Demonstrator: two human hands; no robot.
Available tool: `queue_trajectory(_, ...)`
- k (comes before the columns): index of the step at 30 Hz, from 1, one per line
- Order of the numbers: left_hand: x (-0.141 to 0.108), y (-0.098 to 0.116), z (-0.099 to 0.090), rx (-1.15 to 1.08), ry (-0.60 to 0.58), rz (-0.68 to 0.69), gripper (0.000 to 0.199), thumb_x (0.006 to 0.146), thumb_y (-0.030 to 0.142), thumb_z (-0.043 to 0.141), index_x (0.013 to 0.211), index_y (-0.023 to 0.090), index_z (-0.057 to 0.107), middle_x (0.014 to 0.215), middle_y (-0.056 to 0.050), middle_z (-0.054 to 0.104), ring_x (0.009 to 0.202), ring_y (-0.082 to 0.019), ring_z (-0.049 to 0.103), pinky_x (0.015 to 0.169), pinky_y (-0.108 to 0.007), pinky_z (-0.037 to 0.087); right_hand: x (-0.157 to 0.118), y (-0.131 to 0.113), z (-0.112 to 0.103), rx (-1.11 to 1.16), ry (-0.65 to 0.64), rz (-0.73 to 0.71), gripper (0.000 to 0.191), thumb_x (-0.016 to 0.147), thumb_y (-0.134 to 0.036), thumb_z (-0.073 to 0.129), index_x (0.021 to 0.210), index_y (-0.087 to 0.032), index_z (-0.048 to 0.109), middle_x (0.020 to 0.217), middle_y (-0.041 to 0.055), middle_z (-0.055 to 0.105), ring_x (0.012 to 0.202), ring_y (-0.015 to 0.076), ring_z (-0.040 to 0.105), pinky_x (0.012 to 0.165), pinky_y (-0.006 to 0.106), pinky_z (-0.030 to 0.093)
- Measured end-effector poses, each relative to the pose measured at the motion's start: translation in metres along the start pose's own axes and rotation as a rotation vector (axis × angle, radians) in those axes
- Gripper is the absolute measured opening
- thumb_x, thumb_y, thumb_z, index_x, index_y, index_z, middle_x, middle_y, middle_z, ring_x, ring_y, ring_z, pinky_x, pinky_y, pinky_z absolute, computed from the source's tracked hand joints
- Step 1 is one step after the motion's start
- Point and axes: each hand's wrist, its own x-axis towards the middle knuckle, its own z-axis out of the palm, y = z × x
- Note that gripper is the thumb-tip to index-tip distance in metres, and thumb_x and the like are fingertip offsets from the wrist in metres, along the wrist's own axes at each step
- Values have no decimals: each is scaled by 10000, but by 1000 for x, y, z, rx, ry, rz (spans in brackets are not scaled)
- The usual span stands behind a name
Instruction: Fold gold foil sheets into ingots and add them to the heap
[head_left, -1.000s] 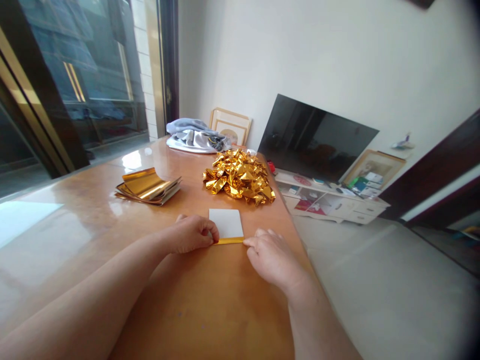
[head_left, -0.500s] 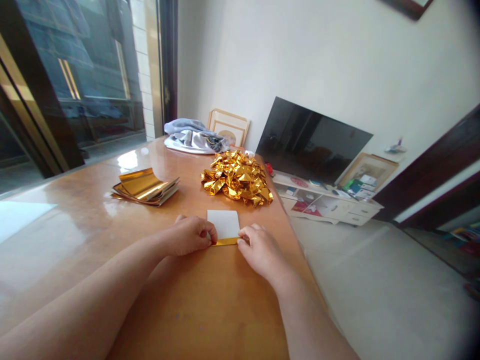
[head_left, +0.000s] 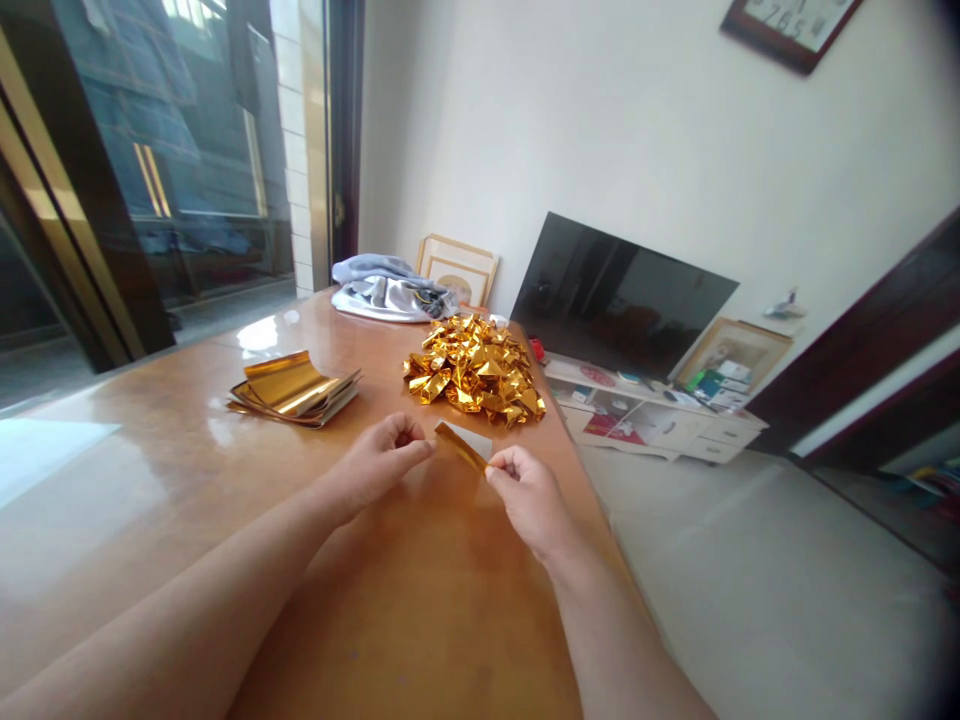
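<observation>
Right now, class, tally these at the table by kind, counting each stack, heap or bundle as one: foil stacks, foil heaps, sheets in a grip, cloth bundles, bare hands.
Stack of foil sheets: 1
Heap of folded gold foil: 1
Sheet in the right hand's grip: 1
Cloth bundle: 1
Bare hands: 2
Total: 6

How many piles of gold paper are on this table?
2: the loose stack on the left and the heap near the right edge of the table. The sheet in the right hand is separate.
</observation>
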Motion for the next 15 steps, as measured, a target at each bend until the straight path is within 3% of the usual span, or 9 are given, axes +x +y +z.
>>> queue_trajectory(4, -6, 6, 10, -98, -159, -37, 415, 823, 571, 653, 929, 175, 585, 774, 9, 614, 675, -142, 552, 576, -246, 409, -5, -8, 5, 92, -34, -18, 110, 844, -304, 608, 856, -194, 613, 733, -40, 559, 656, 127, 463, 611, 241, 372)
queue_trajectory(7, -6, 8, 16, -233, -176, 14, 364, 836, 487, 661, 1010, 171, 615, 933, -36, 695, 833, -189, 631, 750, -305, 494, -8, -13, 9, 123, -98, -3, 114, 836, -307, 624, 851, -195, 608, 723, -48, 542, 645, 120, 443, 619, 238, 373)
queue_trajectory(10, -3, 6, 19, -334, -181, 66, 295, 844, 387, 636, 1043, 169, 616, 992, -53, 713, 919, -205, 654, 873, -344, 497, -10, -15, 11, 119, -139, 11, 129, 836, -320, 628, 854, -193, 624, 726, -44, 552, 654, 122, 454, 625, 238, 381)
queue_trajectory(13, -1, 1, 18, -252, -93, 97, 154, 833, 304, 600, 918, 180, 569, 836, -17, 668, 781, -173, 630, 751, -302, 492, -9, -14, 10, 105, -89, -6, 160, 848, -346, 619, 875, -190, 645, 748, -30, 581, 681, 133, 490, 635, 244, 400)
queue_trajectory(15, 0, -1, 15, -53, 32, 133, 100, 827, 273, 587, 829, 198, 521, 753, 8, 609, 687, -152, 575, 650, -274, 441, -7, -13, 7, 80, -31, -25, 168, 859, -352, 611, 878, -189, 646, 752, -23, 594, 692, 141, 513, 643, 250, 414)
